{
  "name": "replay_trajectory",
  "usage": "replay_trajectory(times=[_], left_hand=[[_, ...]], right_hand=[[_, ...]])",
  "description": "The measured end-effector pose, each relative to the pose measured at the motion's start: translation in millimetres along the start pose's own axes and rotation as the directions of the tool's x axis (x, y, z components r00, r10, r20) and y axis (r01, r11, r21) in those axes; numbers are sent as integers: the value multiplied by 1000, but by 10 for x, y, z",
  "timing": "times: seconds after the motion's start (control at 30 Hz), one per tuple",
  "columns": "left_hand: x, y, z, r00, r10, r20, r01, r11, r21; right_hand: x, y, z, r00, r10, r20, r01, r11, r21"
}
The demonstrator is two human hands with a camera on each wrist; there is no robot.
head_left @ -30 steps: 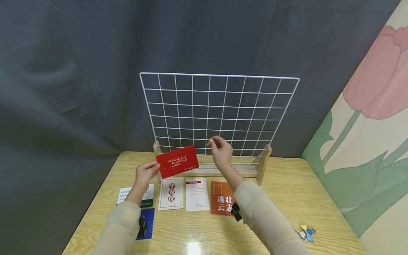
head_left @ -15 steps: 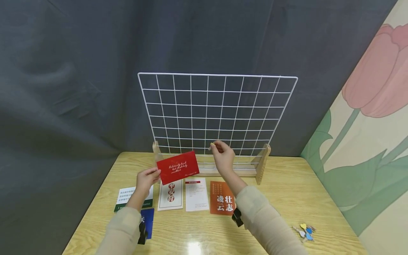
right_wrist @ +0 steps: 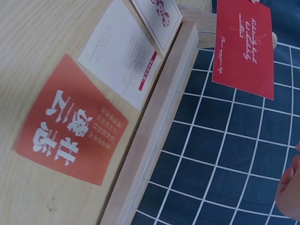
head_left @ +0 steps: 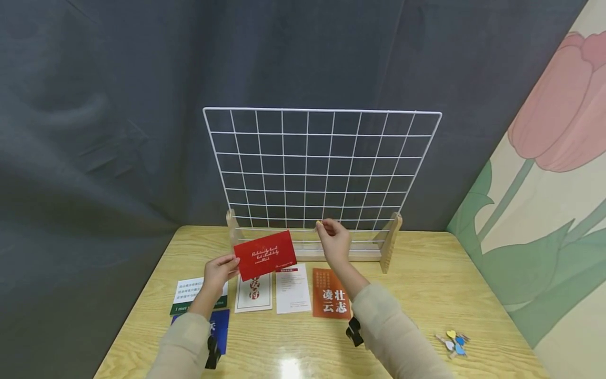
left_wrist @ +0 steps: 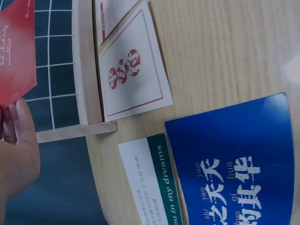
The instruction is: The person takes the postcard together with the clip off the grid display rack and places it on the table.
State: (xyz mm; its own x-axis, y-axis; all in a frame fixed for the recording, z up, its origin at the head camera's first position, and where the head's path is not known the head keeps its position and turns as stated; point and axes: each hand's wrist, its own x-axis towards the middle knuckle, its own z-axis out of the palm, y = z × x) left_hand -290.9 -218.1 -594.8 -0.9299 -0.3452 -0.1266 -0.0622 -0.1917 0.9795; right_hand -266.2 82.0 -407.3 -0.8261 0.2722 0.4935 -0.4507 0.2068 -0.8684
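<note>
My left hand (head_left: 220, 275) pinches the left edge of a red card (head_left: 265, 255) with white script, held up tilted in front of the lower part of a white wire grid (head_left: 306, 156). The left wrist view shows the fingers (left_wrist: 23, 119) at the card's corner. To the card's right, my right hand (head_left: 336, 245) pinches a small clothespin (head_left: 319, 223) with a yellow top between thumb and fingertips. Most of the clothespin is hidden by the fingers. In the right wrist view, that hand (right_wrist: 289, 191) shows only partly at the edge, apart from the red card (right_wrist: 243, 49).
The grid stands in a wooden base (head_left: 390, 245). Before it lie a white card with red characters (head_left: 254, 295), a white text card (head_left: 292, 289), an orange card (head_left: 330, 295), a green-and-white card (head_left: 189, 289) and a blue card (head_left: 220, 329). Heart clothespins (head_left: 454, 343) lie at right.
Both hands have come down a little, the red card and the clothespin with them. The card now overlaps the top of the white cards below it.
</note>
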Motion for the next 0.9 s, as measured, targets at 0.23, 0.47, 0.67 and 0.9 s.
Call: replay_trajectory(times=[0.23,0.47,0.67,0.9], left_hand=[[-98,-28,-17,1000,-10,19,9,999,36],[-368,146,-14,991,-3,136,3,1000,-3],[-343,42,-32,992,-46,116,42,998,37],[-547,190,-25,988,-21,151,13,999,49]], right_hand=[[-59,98,-53,998,48,-27,-48,999,-23],[-136,186,-123,992,115,-52,-117,993,-30],[-186,275,-195,987,148,-65,-149,989,-9],[-229,357,-289,981,184,-66,-186,982,-23]])
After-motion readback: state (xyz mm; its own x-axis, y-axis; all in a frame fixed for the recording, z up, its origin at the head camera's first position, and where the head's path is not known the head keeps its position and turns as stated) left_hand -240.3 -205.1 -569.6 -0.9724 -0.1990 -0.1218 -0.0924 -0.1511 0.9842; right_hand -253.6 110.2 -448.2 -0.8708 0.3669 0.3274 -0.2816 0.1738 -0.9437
